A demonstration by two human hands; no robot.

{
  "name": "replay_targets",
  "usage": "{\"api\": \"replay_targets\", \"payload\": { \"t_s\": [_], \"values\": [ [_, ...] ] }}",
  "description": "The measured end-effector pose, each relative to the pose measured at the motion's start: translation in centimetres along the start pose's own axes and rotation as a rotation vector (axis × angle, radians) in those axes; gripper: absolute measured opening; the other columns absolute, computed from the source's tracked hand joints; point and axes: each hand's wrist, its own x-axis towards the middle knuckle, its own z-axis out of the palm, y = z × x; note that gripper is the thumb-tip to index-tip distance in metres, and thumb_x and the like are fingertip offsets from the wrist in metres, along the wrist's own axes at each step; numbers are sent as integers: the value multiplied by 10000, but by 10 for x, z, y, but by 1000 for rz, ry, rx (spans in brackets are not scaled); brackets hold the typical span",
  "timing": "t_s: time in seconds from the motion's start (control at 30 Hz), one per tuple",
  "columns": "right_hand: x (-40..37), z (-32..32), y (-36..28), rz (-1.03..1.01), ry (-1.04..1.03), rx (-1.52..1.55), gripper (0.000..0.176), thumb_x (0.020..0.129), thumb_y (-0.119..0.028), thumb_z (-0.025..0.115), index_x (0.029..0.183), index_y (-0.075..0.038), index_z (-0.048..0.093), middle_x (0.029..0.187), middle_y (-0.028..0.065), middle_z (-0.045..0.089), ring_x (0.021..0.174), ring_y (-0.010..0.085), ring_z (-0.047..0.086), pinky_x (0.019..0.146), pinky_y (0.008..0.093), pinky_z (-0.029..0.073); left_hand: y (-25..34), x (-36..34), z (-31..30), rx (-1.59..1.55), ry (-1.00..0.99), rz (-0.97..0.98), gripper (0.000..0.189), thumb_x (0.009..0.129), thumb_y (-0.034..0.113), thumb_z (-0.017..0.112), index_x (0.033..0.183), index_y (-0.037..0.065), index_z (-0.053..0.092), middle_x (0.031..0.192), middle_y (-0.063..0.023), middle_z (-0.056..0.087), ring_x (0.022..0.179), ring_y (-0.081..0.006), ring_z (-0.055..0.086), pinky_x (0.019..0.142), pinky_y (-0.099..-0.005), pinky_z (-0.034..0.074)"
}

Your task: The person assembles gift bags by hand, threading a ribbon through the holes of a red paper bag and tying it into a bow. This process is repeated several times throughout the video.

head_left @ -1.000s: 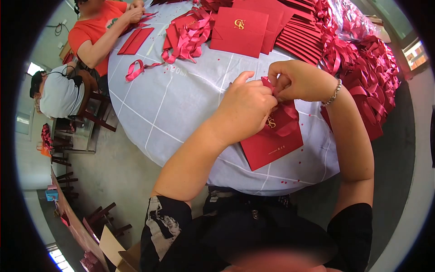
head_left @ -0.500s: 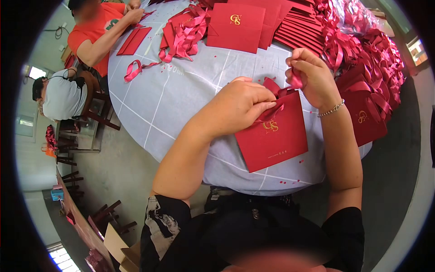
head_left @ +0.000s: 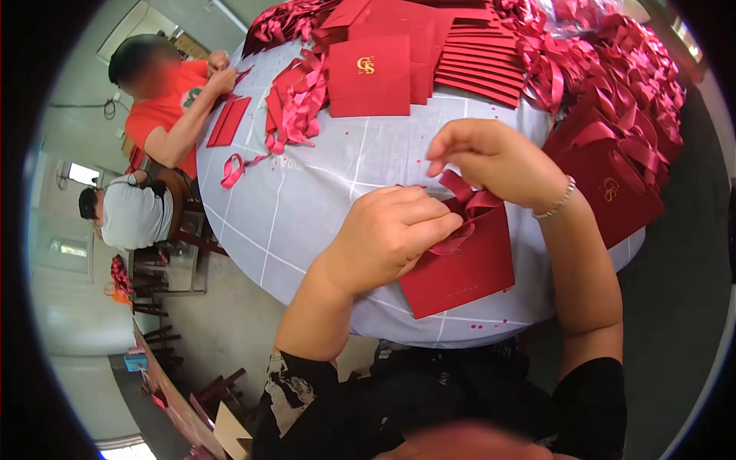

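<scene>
A red paper gift bag [head_left: 468, 268] with a small line of print near its lower edge lies on the cloth in front of me. A dark pink satin ribbon [head_left: 481, 201] loops at its top edge. My left hand [head_left: 395, 234] is closed over that edge, thumb and fingers pinching the ribbon and covering part of the bag. Just above the ribbon loops is my right hand [head_left: 502, 161], its fingers loosely bent and apart, with no ribbon visible at the fingertips. A chain bracelet circles the right wrist.
Red bags with a gold logo [head_left: 369, 77] lie at the back, beside a fanned stack [head_left: 479, 69]. Ribboned bags [head_left: 613, 146] pile up on the right. A ribbon bundle [head_left: 295, 107] lies left. A person in orange [head_left: 161, 123] works at the table's far left; another [head_left: 138, 211] sits behind.
My right hand has moved left over the bag's top, and the ribbon end no longer shows in its fingers. My left hand still pinches the ribbon. The whole view has shifted slightly.
</scene>
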Motion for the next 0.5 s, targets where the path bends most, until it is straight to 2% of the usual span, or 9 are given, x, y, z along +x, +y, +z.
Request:
{"api": "replay_targets", "payload": {
  "t_s": [0.03, 0.07, 0.1, 0.2, 0.3, 0.33, 0.4, 0.43, 0.5],
  "values": [
    [6, 3, 9, 3, -11, -106, 211, 932, -37, 563, 1128, 11, 628, 990, 100, 729, 745, 87, 628, 643, 233, 514, 0, 0, 2, -5, -5, -5, 260, 720, 32, 686, 979, 55, 705, 861, -65, 686, 724, -261, 647, 619, -357, 507],
    [9, 2, 13, 40, -59, -122, 276, 943, -67, 584, 1206, 16, 608, 1031, 133, 738, 827, 113, 656, 731, 261, 537, 0, 0, 3, -7, -7, -12, 249, 727, 30, 685, 974, 54, 706, 854, -70, 688, 707, -261, 648, 608, -351, 512],
    [10, 1, 17, 44, -54, -116, 276, 943, -67, 584, 1206, 16, 608, 1031, 133, 738, 827, 113, 656, 731, 261, 537, 0, 1, 4, -13, -13, -11, 249, 727, 30, 685, 974, 54, 706, 854, -70, 688, 707, -261, 648, 608, -351, 512],
    [13, 4, 28, 35, -301, -75, 322, 986, -144, 578, 1278, -8, 582, 1017, 115, 738, 839, 132, 651, 778, 285, 531, -1, 0, 5, -45, -39, -24, 224, 744, 32, 687, 966, 51, 707, 849, -81, 691, 727, -269, 661, 642, -352, 529],
    [15, 4, 25, 78, -393, -99, 284, 986, -163, 576, 1231, -24, 615, 964, 106, 733, 810, 141, 652, 749, 301, 532, -3, -1, 7, -83, -57, 0, 205, 760, 29, 686, 963, 47, 706, 857, -87, 694, 738, -279, 666, 652, -360, 534],
    [17, 5, 28, 78, -393, -101, 284, 986, -163, 576, 1231, -24, 615, 964, 106, 733, 810, 141, 652, 749, 301, 532, -3, -2, 8, -101, -62, -19, 202, 759, 30, 688, 960, 43, 704, 857, -92, 693, 749, -284, 668, 663, -362, 536],
    [19, 10, 33, 51, -252, -246, 228, 958, -193, 620, 1111, -26, 645, 861, 128, 718, 743, 198, 666, 702, 333, 531, -3, -3, 8, -119, -64, -35, 200, 758, 31, 689, 957, 39, 701, 857, -98, 692, 759, -289, 670, 675, -364, 538],
    [18, 11, 31, 53, -252, -249, 228, 958, -193, 620, 1111, -26, 645, 861, 128, 718, 743, 198, 666, 702, 333, 531, -2, -3, 8, -163, -76, -99, 181, 775, 28, 687, 956, 32, 697, 853, -102, 689, 763, -291, 667, 683, -361, 534],
    [15, 14, 25, -44, -22, -540, 142, 955, -137, 632, 926, -8, 579, 689, 107, 635, 599, 154, 596, 584, 314, 498, 0, -3, 10, -212, -83, -161, 163, 793, 25, 684, 956, 24, 693, 848, -107, 685, 767, -292, 665, 692, -357, 530]
  ]
}}
